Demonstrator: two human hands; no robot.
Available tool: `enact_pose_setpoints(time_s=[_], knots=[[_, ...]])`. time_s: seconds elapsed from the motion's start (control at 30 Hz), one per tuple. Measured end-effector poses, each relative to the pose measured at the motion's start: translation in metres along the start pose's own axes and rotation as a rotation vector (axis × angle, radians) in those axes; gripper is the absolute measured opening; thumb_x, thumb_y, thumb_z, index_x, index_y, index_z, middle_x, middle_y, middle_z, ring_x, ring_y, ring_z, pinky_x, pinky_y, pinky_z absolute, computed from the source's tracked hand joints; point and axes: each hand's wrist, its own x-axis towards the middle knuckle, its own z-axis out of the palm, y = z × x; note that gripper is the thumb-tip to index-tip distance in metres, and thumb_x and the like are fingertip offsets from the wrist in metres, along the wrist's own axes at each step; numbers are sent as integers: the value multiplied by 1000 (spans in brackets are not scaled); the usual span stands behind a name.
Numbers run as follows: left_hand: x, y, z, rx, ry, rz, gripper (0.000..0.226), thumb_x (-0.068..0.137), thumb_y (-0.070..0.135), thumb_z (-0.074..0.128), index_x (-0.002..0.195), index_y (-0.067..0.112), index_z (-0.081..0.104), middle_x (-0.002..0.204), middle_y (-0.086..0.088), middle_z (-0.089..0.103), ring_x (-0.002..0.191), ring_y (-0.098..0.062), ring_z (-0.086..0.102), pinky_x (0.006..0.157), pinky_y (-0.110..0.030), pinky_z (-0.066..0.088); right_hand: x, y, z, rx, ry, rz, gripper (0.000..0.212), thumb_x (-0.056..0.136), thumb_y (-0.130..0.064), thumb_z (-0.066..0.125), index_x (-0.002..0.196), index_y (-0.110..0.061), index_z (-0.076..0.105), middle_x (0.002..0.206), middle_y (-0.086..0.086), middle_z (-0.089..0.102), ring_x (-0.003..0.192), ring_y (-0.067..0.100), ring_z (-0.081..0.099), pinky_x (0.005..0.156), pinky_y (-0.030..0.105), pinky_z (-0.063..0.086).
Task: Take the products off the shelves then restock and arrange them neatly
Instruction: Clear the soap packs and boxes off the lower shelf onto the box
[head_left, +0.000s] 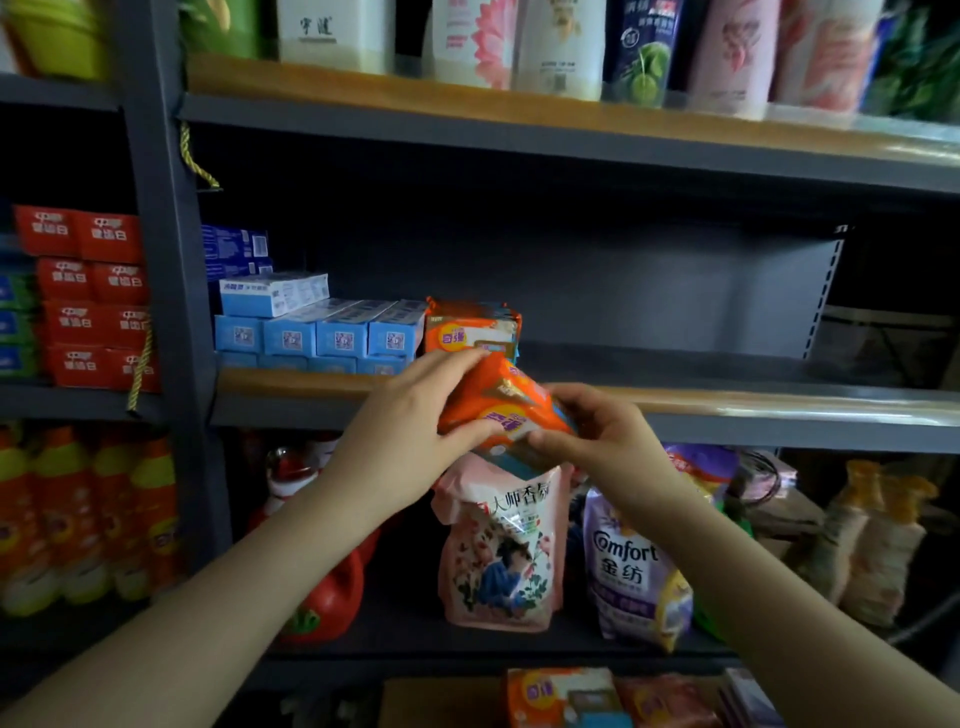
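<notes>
Both hands meet in front of the middle shelf (675, 402), gripping one orange packet (506, 402) between them. The left hand (410, 415) takes the packet's left end, fingers curled over the top edge and thumb tucked under the lower face. The right hand (597, 431) grasps the right end, fingers wrapped round the far side, thumb pressed along the bottom edge. The packet is tilted, its left end higher, and is held just in front of the shelf lip, apart from the board. On the shelf directly behind it stands a second orange packet (470, 327), upright, just beside a row of pale blue boxes (317, 332) stacked in layers, with one more blue box (272, 293) lying on top at the left. To the right of the standing packet the shelf board shows dark and bare up to the grey side panel. Upper shelf: a line of bottles and pouches (561, 47), labels blurred. Lower shelf, beneath the hands: a pink refill pouch (501, 551), a purple Comfort pouch (631, 566) near it on the right, a red jug (327, 597) on the left. Left bay: red cartons (91, 296) stacked, orange-and-yellow bottles (88, 514) below. At the bottom edge, more orange packets (561, 696) lie in view, partly cut off.
</notes>
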Motion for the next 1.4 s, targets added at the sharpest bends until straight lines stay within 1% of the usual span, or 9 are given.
enact_pose_setpoints(time_s=[0.2,0.4,0.47,0.6,0.7,0.97,1.1,1.23,1.4], knots=[[-14,-4,15,-341,-95,-188,42,75,35,70,113,33,52,108,14,63,101,-2,59,87,-21,47,-18,-18,-20,-600,-27,-192,38,72,-32,76,108,-27,62,96,-23,61,89,-5,61,76,10,49],[-33,9,46,-1122,-152,-675,38,72,33,61,104,13,63,89,-1,73,80,-14,69,68,-33,53,-33,-21,-40,22,-59,-20,35,79,-45,62,91,-13,71,88,4,70,84,21,65,77,37,52],[-40,15,59,-1259,-219,-906,31,79,34,56,98,12,63,80,-4,72,65,-12,68,52,-26,53,-39,-13,-41,146,-63,7,54,69,-59,69,89,-9,71,84,9,69,80,22,64,73,32,53],[-56,23,79,-1364,-439,-1218,42,91,36,45,87,1,66,65,-14,67,46,-14,62,39,-20,50,-48,-2,-37,139,-75,61,24,79,-28,69,102,-22,64,77,-2,69,67,12,62,61,21,52],[-66,25,85,-1344,-574,-1253,56,91,39,43,63,1,71,58,-15,64,38,-11,57,36,-18,47,-51,6,-40,20,-109,148,26,84,-29,56,110,-30,59,70,-7,66,57,10,58,55,23,48],[-81,4,90,-1084,-626,-1167,40,85,49,50,91,11,62,56,-3,62,40,-9,52,34,-14,37,-62,39,-39,199,-193,521,41,74,-50,67,96,-17,58,88,4,64,80,15,67,69,26,55],[-101,-10,104,-793,-546,-1020,25,90,41,53,103,21,60,70,0,65,51,-15,56,45,-21,39,-77,65,-35,-446,-422,472,52,72,-32,77,115,-17,51,111,1,58,105,18,59,90,35,51],[-118,-17,124,-586,-562,-863,15,91,37,53,103,28,53,85,5,62,65,-10,59,50,-21,43,-88,103,-25,-1043,-643,289,86,68,-52,74,137,-18,37,129,3,47,117,22,46,100,40,40],[-139,-24,153,-528,-687,-876,47,93,32,53,136,24,35,116,0,57,97,-14,55,73,-24,45,-97,136,-18,-1167,-681,331,78,69,-46,76,131,-12,42,126,9,47,115,26,48,89,30,40]])
